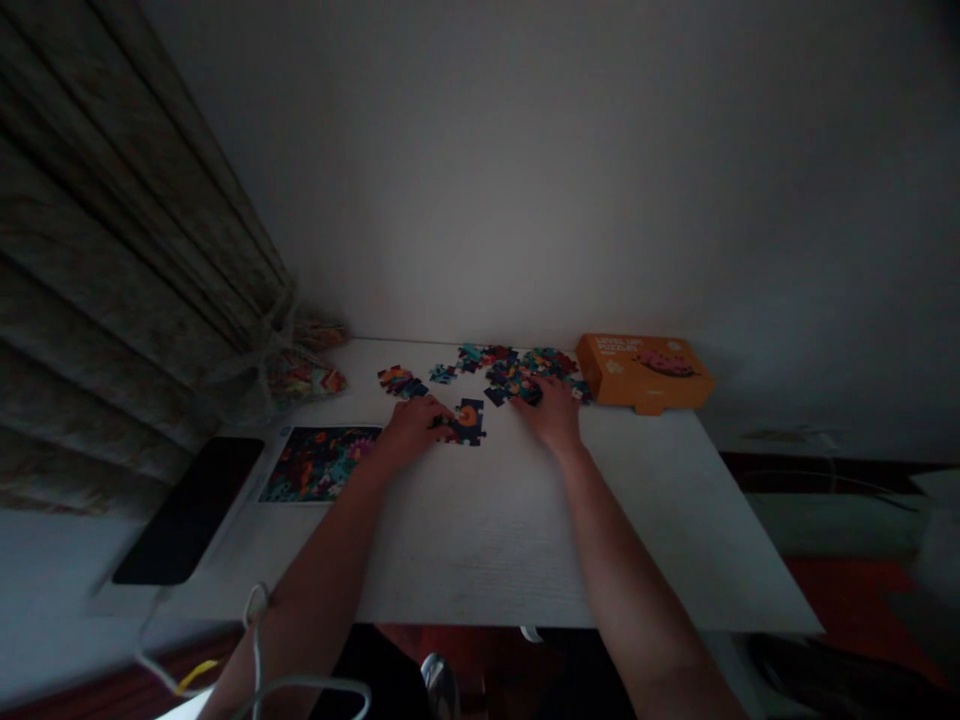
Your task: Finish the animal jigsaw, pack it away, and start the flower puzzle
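Observation:
My left hand (414, 428) rests at the left end of a small joined section of jigsaw puzzle (469, 420). Its thumb and forefinger close on a dark puzzle piece (442, 423) at that end. To the right, my right hand (553, 408) reaches over a heap of loose puzzle pieces (517, 374), fingers apart and tips among them. Whether it touches a single piece is too dim to tell. Behind my left hand lies an orange and dark cluster of pieces (401, 381), with a smaller teal group (442, 373) beside it.
An orange puzzle box (646, 370) stands at the table's back right. Left of my left forearm lie a printed picture sheet (319, 464) and a black phone-like slab (191, 510). A tied plastic bag (304, 372) sits by the curtain (127, 240). A white cable (259, 640) hangs near my left arm.

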Motion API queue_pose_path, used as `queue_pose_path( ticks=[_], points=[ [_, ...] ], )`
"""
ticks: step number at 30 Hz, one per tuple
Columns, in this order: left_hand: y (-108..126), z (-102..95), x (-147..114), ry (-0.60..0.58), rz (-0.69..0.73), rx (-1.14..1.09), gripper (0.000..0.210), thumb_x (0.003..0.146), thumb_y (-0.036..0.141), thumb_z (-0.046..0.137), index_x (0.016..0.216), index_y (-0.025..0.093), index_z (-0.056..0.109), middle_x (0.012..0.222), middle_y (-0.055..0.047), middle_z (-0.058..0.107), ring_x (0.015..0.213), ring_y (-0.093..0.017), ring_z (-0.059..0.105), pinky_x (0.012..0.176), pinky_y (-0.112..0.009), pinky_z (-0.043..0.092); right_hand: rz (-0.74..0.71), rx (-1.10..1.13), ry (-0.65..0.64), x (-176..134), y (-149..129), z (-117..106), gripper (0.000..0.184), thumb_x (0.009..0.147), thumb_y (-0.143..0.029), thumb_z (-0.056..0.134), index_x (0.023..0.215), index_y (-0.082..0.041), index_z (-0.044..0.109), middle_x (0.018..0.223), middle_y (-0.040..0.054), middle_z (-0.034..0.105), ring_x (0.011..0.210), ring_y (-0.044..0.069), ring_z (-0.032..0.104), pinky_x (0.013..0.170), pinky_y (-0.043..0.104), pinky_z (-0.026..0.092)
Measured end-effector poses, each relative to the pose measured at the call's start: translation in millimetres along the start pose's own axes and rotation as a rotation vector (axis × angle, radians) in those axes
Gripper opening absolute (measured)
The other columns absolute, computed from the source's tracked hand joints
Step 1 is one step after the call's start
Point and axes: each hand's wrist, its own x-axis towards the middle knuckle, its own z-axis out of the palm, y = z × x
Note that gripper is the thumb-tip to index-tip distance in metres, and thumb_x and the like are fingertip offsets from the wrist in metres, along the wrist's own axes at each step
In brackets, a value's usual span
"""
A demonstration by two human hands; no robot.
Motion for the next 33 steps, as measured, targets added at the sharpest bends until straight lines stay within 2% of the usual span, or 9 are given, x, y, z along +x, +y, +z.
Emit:
queue_pose_path(
  ticks=[6,9,11,13,16,19,23,27,33],
  points=[
    [-6.5,-6.5,-0.1,0.003,-0.006,-0.052,0.016,0.092,0.035,0.067,0.094,0.024,0.079,0.103,-0.005,0.072,0.099,-0.022,0.067,0.094,-0.037,0.049,0.071,0.055,0.011,3.0,-0.7,11.1,0.051,0.086,-0.041,0.069,0.134,-0.026,0.062,0.132,0.0141,0.062,0.129,0.037,0.051,0.105,0.059,0.04],
    [-9.9,-11.0,0.9,0.237,-0.105,-0.023,0.021,0.096,0.034,0.059,0.097,0.024,0.078,0.111,-0.009,0.073,0.11,-0.026,0.066,0.101,-0.041,0.049,0.062,0.11,0.025,6.7,3.8,7.3,0.054,0.083,-0.038,0.071,0.135,-0.025,0.061,0.132,0.0133,0.061,0.129,0.036,0.051,0.106,0.059,0.041],
    [-15.6,-13.4,1.4,0.446,-0.243,0.023,0.026,0.097,0.032,0.057,0.115,0.024,0.074,0.128,-0.011,0.068,0.126,-0.029,0.06,0.109,-0.046,0.045,0.043,0.105,0.031,7.6,6.9,2.0,0.054,0.082,-0.038,0.073,0.133,-0.025,0.062,0.133,0.0134,0.061,0.129,0.036,0.052,0.105,0.057,0.042],
    [-23.2,-14.2,2.3,0.544,-0.389,0.053,0.039,0.097,0.034,0.056,0.133,0.021,0.065,0.144,-0.016,0.06,0.138,-0.032,0.052,0.115,-0.049,0.041,0.026,0.064,0.005,6.6,10.4,-3.0,0.052,0.081,-0.037,0.075,0.13,-0.025,0.064,0.133,0.0135,0.061,0.128,0.036,0.052,0.103,0.056,0.043],
    [-33.4,-12.6,5.2,0.499,-0.509,0.055,0.053,0.098,0.037,0.054,0.146,0.015,0.053,0.154,-0.022,0.051,0.146,-0.035,0.043,0.12,-0.055,0.033,-0.027,0.034,-0.109,3.7,15.6,-7.2,0.05,0.077,-0.033,0.08,0.125,-0.026,0.068,0.132,0.012,0.064,0.126,0.035,0.056,0.103,0.052,0.045],
    [-38.4,-10.9,8.7,0.444,-0.503,0.062,0.048,0.099,0.037,0.052,0.143,0.019,0.055,0.154,-0.019,0.052,0.147,-0.034,0.044,0.122,-0.061,0.026,-0.112,0.097,-0.189,4.0,19.5,-8.6,0.048,0.075,-0.033,0.083,0.121,-0.027,0.07,0.129,0.0092,0.067,0.123,0.031,0.059,0.103,0.047,0.046],
    [-40.3,-13.1,10.7,0.439,-0.478,0.07,0.041,0.096,0.036,0.057,0.133,0.022,0.062,0.141,-0.016,0.063,0.137,-0.034,0.053,0.119,-0.06,0.03,-0.071,0.116,-0.062,8.4,23.1,-9.0,0.04,0.089,-0.045,0.071,0.124,-0.026,0.07,0.132,0.0114,0.067,0.124,0.03,0.06,0.106,0.047,0.046],
    [-39.6,-16.1,10.5,0.473,-0.498,0.087,0.04,0.092,0.037,0.061,0.129,0.02,0.065,0.131,-0.016,0.068,0.128,-0.034,0.06,0.114,-0.053,0.037,0.095,-0.055,-0.016,5.9,22.0,-2.0,0.053,0.097,-0.049,0.06,0.138,-0.016,0.063,0.143,0.0226,0.058,0.136,0.039,0.05,0.111,0.058,0.038],
    [-34.9,-18.4,10.9,0.545,-0.527,0.046,0.045,0.089,0.038,0.065,0.129,0.018,0.065,0.125,-0.015,0.069,0.123,-0.033,0.063,0.112,-0.049,0.041,-0.162,0.029,-0.178,-4.6,3.5,12.4,0.05,0.1,-0.046,0.059,0.147,-0.028,0.057,0.154,0.0134,0.054,0.145,0.032,0.046,0.122,0.059,0.026]
  ],
)
